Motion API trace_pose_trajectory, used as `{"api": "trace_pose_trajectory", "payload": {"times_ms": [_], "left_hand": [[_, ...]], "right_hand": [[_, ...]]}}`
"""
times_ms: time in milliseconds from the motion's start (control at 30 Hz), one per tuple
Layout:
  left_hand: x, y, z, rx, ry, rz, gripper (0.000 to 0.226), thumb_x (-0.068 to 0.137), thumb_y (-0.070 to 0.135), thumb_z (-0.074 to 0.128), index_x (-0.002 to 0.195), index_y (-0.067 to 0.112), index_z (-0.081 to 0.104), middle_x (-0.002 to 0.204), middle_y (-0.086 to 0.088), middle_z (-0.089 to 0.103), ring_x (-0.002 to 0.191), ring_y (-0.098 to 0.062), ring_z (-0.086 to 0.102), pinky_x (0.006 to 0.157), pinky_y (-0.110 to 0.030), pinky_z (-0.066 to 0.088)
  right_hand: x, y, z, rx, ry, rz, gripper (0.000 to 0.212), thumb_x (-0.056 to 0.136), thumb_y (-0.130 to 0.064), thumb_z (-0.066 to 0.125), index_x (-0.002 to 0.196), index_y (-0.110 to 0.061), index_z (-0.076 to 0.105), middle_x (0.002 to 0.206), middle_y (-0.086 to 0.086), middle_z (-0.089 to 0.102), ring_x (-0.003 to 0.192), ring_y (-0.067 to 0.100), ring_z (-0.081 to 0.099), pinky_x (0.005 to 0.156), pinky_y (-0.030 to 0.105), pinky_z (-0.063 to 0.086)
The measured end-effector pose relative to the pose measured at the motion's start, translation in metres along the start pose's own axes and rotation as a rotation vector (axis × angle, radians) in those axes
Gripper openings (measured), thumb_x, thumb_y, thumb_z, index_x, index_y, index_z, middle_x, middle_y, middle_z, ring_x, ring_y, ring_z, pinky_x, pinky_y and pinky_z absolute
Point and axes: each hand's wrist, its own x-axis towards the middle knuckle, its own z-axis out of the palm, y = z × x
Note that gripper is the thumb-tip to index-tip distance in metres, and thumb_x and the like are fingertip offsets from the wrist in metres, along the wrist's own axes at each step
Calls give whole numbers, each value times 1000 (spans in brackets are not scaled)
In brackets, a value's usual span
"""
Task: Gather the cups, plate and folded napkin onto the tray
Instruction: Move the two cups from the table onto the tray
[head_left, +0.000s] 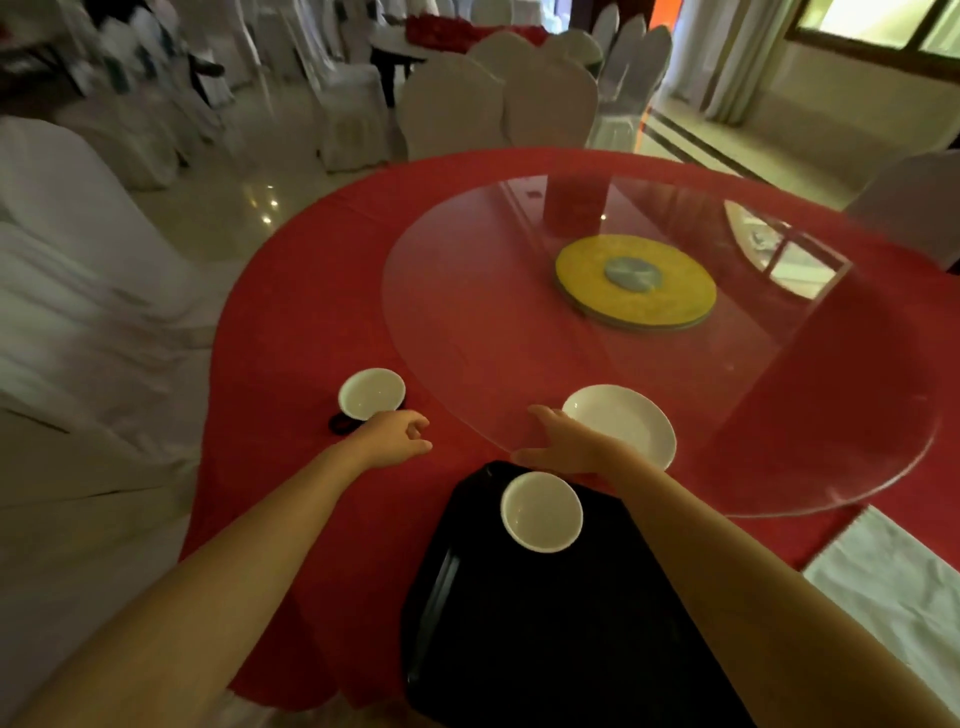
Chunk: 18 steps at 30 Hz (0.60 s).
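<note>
A black tray (545, 623) lies on the red tablecloth at the near edge, and one white cup (541, 512) stands at its far end. A second white cup (372, 393) sits on the cloth to the left, over a dark ring-shaped object. My left hand (395, 439) hovers just below that cup, fingers loosely curled, holding nothing. A white plate (623, 422) rests at the near rim of the glass turntable. My right hand (563, 441) is spread open beside the plate's left edge, above the tray's far end. A white folded napkin (893, 587) lies at the lower right.
A round glass turntable (675, 332) with a yellow hub (635, 280) covers the middle of the table (311, 312). White-covered chairs (498, 104) stand around the far side, and another (67, 291) stands close on the left.
</note>
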Motion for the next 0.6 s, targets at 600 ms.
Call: {"api": "trace_pose_trajectory", "payload": {"times_ms": [600], "left_hand": [[53,-155,-58,103,119,-218,82,78,34,68,142,6,25,147,-18,36,134,-31,38,108,-38,36]], "right_hand": [[128,-106,56,-4,-103,41,95,78,-39,69,146,-12,9,152,16,21,138,35,23,110,47,32]]}}
